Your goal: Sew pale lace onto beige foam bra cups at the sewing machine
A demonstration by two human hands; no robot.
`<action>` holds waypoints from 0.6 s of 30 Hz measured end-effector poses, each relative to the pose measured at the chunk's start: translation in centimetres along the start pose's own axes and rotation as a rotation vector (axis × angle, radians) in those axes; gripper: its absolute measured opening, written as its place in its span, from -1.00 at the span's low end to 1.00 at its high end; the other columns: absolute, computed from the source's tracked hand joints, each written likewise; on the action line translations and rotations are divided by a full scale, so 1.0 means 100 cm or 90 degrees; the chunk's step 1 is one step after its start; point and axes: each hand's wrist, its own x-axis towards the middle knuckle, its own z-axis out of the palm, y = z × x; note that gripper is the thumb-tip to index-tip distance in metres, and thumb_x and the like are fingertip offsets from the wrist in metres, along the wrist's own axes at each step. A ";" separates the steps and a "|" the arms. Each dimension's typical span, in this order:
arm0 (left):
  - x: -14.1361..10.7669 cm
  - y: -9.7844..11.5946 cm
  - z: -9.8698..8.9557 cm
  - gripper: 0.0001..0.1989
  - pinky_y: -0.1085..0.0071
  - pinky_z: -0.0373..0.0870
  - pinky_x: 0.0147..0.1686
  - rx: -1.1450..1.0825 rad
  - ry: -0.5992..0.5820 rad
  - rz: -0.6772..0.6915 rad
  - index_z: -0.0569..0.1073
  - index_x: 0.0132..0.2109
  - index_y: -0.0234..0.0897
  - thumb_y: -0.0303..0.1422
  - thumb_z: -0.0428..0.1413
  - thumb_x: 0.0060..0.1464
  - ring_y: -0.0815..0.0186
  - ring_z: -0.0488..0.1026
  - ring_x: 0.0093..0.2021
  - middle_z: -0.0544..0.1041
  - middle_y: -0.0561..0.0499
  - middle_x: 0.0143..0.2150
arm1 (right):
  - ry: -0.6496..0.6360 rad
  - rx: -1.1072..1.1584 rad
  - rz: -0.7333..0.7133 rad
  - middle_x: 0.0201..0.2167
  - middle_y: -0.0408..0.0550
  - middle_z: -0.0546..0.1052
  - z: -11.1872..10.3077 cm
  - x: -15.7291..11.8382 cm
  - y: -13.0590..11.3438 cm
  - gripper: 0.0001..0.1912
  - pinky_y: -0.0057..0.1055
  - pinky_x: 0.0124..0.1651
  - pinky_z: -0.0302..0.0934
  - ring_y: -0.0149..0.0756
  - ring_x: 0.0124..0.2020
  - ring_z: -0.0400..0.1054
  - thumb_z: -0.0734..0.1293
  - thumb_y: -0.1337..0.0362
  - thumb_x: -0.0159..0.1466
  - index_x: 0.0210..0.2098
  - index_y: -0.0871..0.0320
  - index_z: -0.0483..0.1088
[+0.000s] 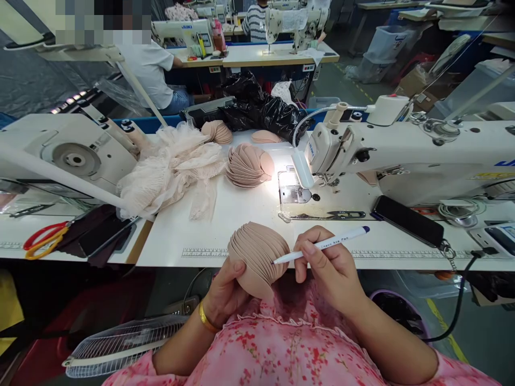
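My left hand (pixel 231 287) is closed on a fanned stack of beige fabric bra cups (pixel 257 257), held over the front edge of the table. Between the thumb and fingers of my right hand (pixel 328 268) is a white marker pen (pixel 322 246) with a purple end. Its tip points left and meets, or nearly meets, the edges of the stack. A second fanned pile of beige cups (pixel 247 166) lies on the table beyond, left of the sewing machine's lit needle area. Smaller cup pieces (pixel 217 131) rest farther back.
A white sewing machine (pixel 346 145) stands at the right, with thread snips (pixel 346 215) and a black phone (pixel 408 220) before it. Cream lace (pixel 173 166) is heaped at the left, near scissors (pixel 46 238). Black plastic bags (pixel 261 104) lie behind; a co-worker (pixel 148 75) sits beyond.
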 end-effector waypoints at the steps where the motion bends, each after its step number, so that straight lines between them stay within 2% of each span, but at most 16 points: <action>1: 0.000 0.000 0.001 -0.08 0.19 0.57 0.15 -0.004 -0.001 -0.001 0.25 0.47 -0.17 -0.24 0.43 0.04 0.06 0.63 0.09 0.69 -0.07 0.10 | -0.001 -0.008 0.001 -0.58 -0.25 0.53 0.000 0.000 0.000 -0.73 -0.43 -0.34 0.26 -0.40 -0.52 0.38 0.28 0.09 0.57 -0.22 0.08 0.40; 6: 0.001 0.002 0.006 -0.09 0.29 0.62 0.05 -0.030 -0.014 -0.006 0.28 0.46 -0.18 -0.29 0.45 0.03 0.16 0.66 0.00 0.71 -0.05 0.03 | -0.037 -0.039 0.007 -0.56 -0.23 0.54 0.001 -0.001 -0.001 -0.70 -0.43 -0.30 0.29 -0.40 -0.48 0.42 0.28 0.07 0.56 -0.24 0.09 0.41; 11: 0.001 0.002 0.008 -0.07 0.30 0.62 0.06 -0.035 -0.004 -0.014 0.27 0.47 -0.18 -0.28 0.46 0.02 0.16 0.66 0.01 0.71 -0.04 0.05 | -0.018 -0.027 -0.002 -0.56 -0.26 0.53 0.001 0.000 -0.001 -0.73 -0.46 -0.33 0.27 -0.42 -0.51 0.39 0.28 0.09 0.57 -0.21 0.09 0.41; 16: 0.001 0.002 0.010 -0.09 0.27 0.60 0.09 -0.022 -0.012 -0.012 0.28 0.45 -0.22 -0.25 0.45 0.03 0.14 0.65 -0.01 0.71 -0.06 0.00 | -0.056 -0.047 0.009 -0.55 -0.21 0.55 0.003 0.001 -0.003 -0.70 -0.44 -0.31 0.32 -0.39 -0.48 0.45 0.29 0.08 0.56 -0.24 0.10 0.42; 18: 0.001 0.002 0.010 -0.08 0.25 0.59 0.10 -0.017 0.003 -0.018 0.28 0.45 -0.22 -0.24 0.46 0.01 0.11 0.64 0.01 0.70 -0.08 0.02 | -0.045 -0.035 0.005 -0.55 -0.23 0.54 0.003 0.000 -0.003 -0.71 -0.44 -0.31 0.32 -0.40 -0.49 0.43 0.28 0.07 0.56 -0.23 0.10 0.41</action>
